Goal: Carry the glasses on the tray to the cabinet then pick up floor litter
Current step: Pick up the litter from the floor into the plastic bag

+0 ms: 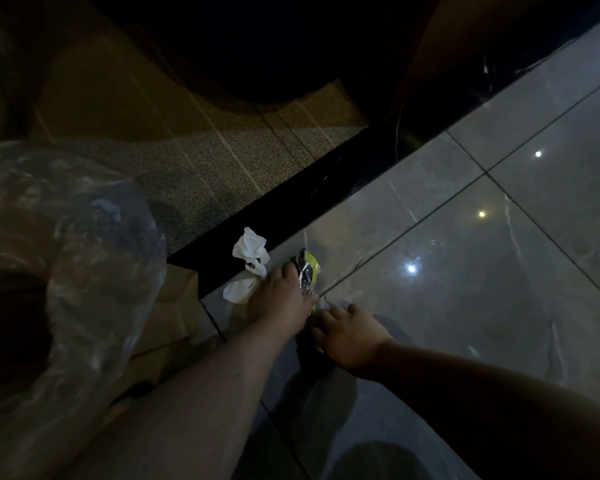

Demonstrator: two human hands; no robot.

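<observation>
Head view: left hand [284, 299] grips yellow wrapper [309, 275]; right hand [347, 334] open beside it.

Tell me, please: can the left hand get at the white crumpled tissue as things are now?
Probably yes. The left hand lies on the yellow wrapper, right beside the white crumpled tissue, and nothing stands between them.

A crumpled yellow and silver wrapper [309, 273] lay on the glossy grey tiles, right by the dark strip at the edge of the carpet, partly under my fingers. Just beside it to the left sat a crumpled white tissue [250, 252] on that strip, with a second white scrap [236, 292] a little nearer me. It was too dim to read any print on the wrapper.
</observation>
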